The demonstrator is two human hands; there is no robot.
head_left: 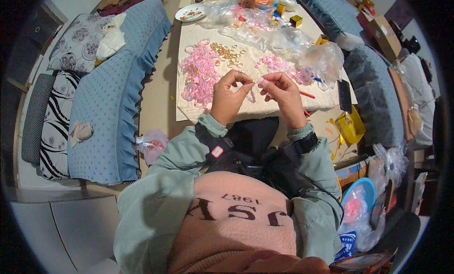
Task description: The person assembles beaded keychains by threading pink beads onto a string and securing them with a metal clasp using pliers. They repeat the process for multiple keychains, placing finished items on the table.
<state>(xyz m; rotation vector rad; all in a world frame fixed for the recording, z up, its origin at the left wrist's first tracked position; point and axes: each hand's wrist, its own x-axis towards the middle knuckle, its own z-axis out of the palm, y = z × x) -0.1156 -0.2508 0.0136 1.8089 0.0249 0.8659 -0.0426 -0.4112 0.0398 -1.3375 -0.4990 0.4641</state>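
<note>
Both my hands meet over the near edge of the cloth-covered table (189, 112). My left hand (229, 97) is pinched closed, thumb against forefinger, on something too small to make out. Close by, my right hand (285, 95) pinches a small pink piece (261, 83) between thumb and fingertips. A short beaded-looking strand (252, 96) shows between the hands; which hand it hangs from is unclear. Left of them spreads a big heap of pink pieces (200, 75), with loose gold rings (230, 55) beside it. A smaller pink pile (273, 63) lies beyond my right hand.
Clear plastic bags (288, 40) cover the table's far right. A red stick (307, 95) and a dark phone (344, 95) lie at the right edge. At the back left stands a white plate (190, 13). Blue-covered sofas (106, 118) flank the table. A yellow basket (351, 125) sits lower right.
</note>
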